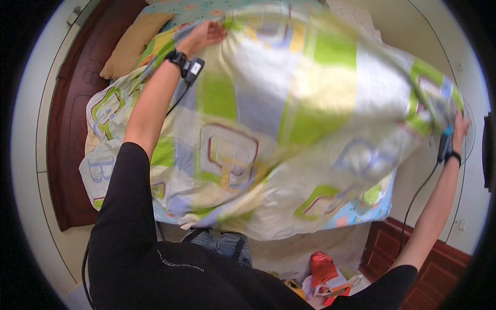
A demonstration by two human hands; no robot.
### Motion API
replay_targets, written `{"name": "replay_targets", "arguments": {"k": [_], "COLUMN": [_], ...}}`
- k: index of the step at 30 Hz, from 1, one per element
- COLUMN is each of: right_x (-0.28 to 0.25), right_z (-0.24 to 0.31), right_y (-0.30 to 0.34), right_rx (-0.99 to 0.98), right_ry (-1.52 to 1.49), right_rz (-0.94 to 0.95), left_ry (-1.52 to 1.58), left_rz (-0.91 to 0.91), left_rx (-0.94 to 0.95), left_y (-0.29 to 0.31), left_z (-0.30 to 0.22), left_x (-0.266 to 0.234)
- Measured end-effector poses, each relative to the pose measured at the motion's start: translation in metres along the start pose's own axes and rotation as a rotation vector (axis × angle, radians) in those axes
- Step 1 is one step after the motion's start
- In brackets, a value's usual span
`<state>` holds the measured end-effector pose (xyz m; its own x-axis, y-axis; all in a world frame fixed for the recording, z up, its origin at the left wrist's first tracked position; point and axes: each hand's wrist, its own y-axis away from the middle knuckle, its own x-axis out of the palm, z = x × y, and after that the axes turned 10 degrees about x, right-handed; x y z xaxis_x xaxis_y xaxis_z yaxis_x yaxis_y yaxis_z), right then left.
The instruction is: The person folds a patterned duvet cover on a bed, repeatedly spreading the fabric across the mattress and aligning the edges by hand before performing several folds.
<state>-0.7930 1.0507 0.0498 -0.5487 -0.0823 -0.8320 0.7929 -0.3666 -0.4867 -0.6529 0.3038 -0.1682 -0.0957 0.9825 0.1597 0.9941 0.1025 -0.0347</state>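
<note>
A large quilt cover (320,124) in green, white, yellow and pale blue patches with letter shapes is spread in the air over the bed, blurred by motion. My left hand (208,34) is closed on its upper left edge. Far to the right, my right hand (460,126) is raised and closed round the cover's right corner, partly smeared. The cover's lower edge sags over the near side of the bed, and its left part lies on the mattress. Beneath it a light blue flowered sheet (380,206) shows.
A tan pillow (135,44) leans by the dark wooden headboard (77,108) on the left. At the right stands a dark wooden footboard (429,263). On the floor near it lie a red bag (321,266) and other small items. Cables hang from both wrist devices.
</note>
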Motion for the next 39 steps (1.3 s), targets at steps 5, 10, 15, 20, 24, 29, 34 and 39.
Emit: {"name": "replay_targets", "arguments": {"k": [5, 10, 15, 20, 24, 29, 34, 39], "right_x": [0.138, 0.158, 0.152, 0.088, 0.085, 0.13, 0.148, 0.072], "right_z": [0.041, -0.053, -0.169, -0.249, -0.218, -0.157, -0.259, -0.301], "right_y": [0.119, 0.355, 0.613, 0.768, 0.784, 0.78, 0.755, 0.641], "right_rx": [-0.299, -0.071, 0.425, 1.007, 1.791, 1.968, 1.584, 1.176], "right_ry": [-0.408, -0.162, 0.098, -0.053, -0.348, -0.323, -0.248, -0.66], "right_rz": [-0.021, 0.247, 0.598, 0.725, 1.031, 1.231, 1.089, 0.427], "left_ry": [-0.445, -1.216, -1.44, -1.313, -1.071, -1.3, -1.341, -1.081], "left_rz": [-0.033, -0.069, -0.019, 0.364, 1.043, 0.91, 0.76, 0.943], "left_rx": [0.152, 0.481, 0.325, 0.026, -0.281, -0.413, -0.546, -0.375], "left_y": [0.047, 0.14, 0.327, 0.465, 0.529, 0.551, 0.539, 0.513], "left_z": [0.038, 0.06, 0.097, 0.131, 0.167, 0.213, 0.273, 0.288], "left_x": [0.014, 0.06, 0.05, 0.074, 0.096, 0.093, 0.105, 0.154]}}
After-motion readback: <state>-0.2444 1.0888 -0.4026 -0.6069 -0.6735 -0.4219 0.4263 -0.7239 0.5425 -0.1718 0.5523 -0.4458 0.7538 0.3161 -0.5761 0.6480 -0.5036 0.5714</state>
